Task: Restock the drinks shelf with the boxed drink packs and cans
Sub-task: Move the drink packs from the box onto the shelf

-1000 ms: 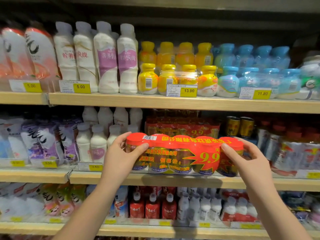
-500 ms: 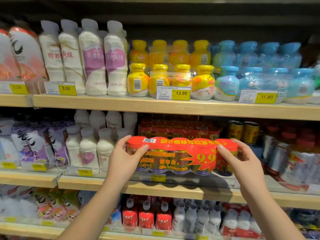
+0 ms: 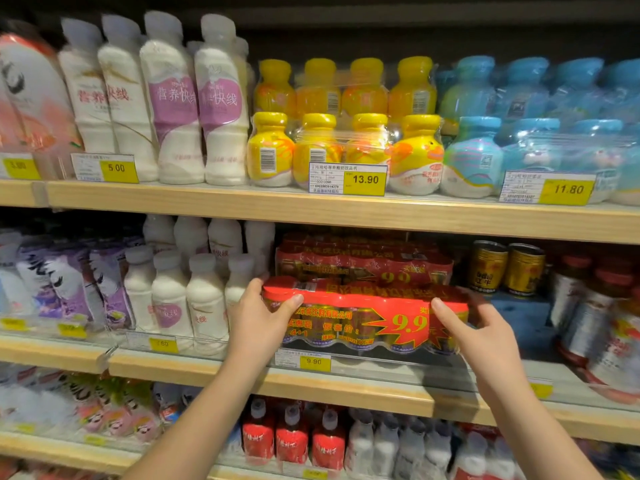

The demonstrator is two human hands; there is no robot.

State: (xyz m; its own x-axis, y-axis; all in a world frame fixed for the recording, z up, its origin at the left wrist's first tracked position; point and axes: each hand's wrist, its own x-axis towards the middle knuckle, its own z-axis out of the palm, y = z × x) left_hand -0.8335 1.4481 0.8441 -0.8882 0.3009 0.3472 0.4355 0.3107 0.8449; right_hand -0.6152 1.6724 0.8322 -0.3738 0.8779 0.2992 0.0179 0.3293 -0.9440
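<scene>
A red shrink-wrapped pack of drink cans (image 3: 363, 318) marked 9.9 sits at the front of the middle shelf (image 3: 346, 384). My left hand (image 3: 259, 320) grips its left end, thumb on top. My right hand (image 3: 474, 334) holds its right end. Behind it, more red packs (image 3: 363, 263) of the same kind are stacked. Two loose gold cans (image 3: 505, 268) stand to the right of that stack, on a blue box.
White milk-drink bottles (image 3: 187, 289) stand just left of the pack. Red-capped bottles (image 3: 595, 317) fill the right of the shelf. The shelf above (image 3: 311, 204) carries white, yellow and blue bottle packs. Price tags line the shelf edges. More bottles sit on the lower shelf.
Both hands have pushed the red pack further in and down onto the middle shelf, closer to the stacked packs behind. The view has shifted closer to the shelf.
</scene>
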